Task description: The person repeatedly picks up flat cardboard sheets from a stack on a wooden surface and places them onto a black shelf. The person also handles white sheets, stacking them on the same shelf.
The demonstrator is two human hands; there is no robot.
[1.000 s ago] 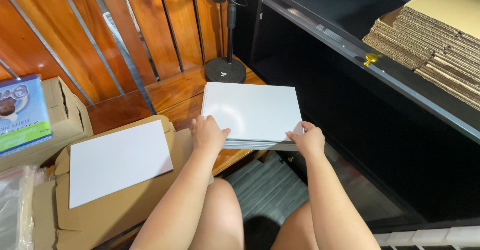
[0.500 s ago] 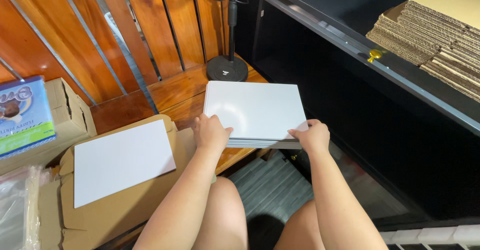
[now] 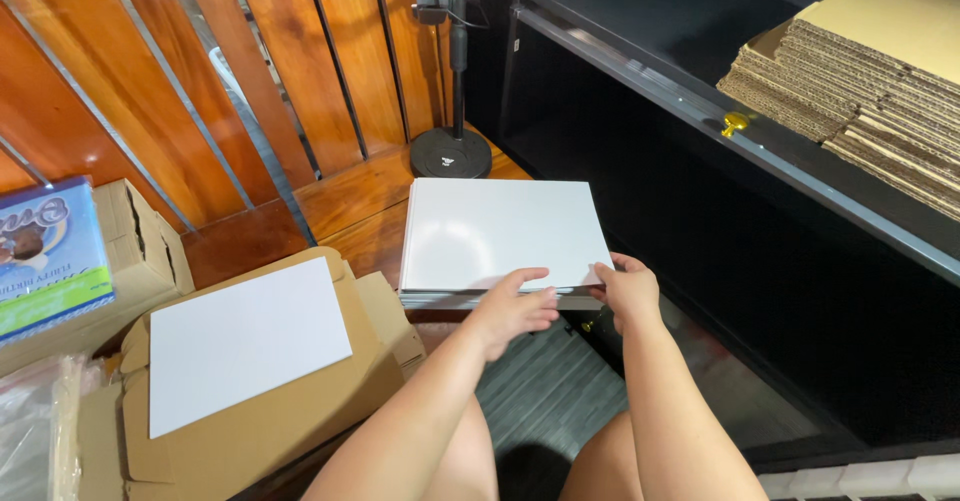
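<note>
A stack of white sheets [image 3: 495, 231] lies on the wooden floor in front of me. My left hand [image 3: 515, 306] rests on the stack's near edge, fingers curled over the top sheet close to the near right corner. My right hand [image 3: 628, 289] pinches that same near right corner from the side. The two hands are almost touching. A single white sheet [image 3: 245, 341] lies on a flattened cardboard box [image 3: 290, 421] to the left.
A black stand with a round base [image 3: 451, 151] rises behind the stack. A dark shelf unit [image 3: 700, 111] on the right holds piled corrugated cardboard [image 3: 870, 71]. At the left stand a cardboard box [image 3: 140, 251] and a blue printed carton [image 3: 45, 256].
My left hand slid right along the stack's near edge, from the left corner to beside my right hand. The view shifted slightly.
</note>
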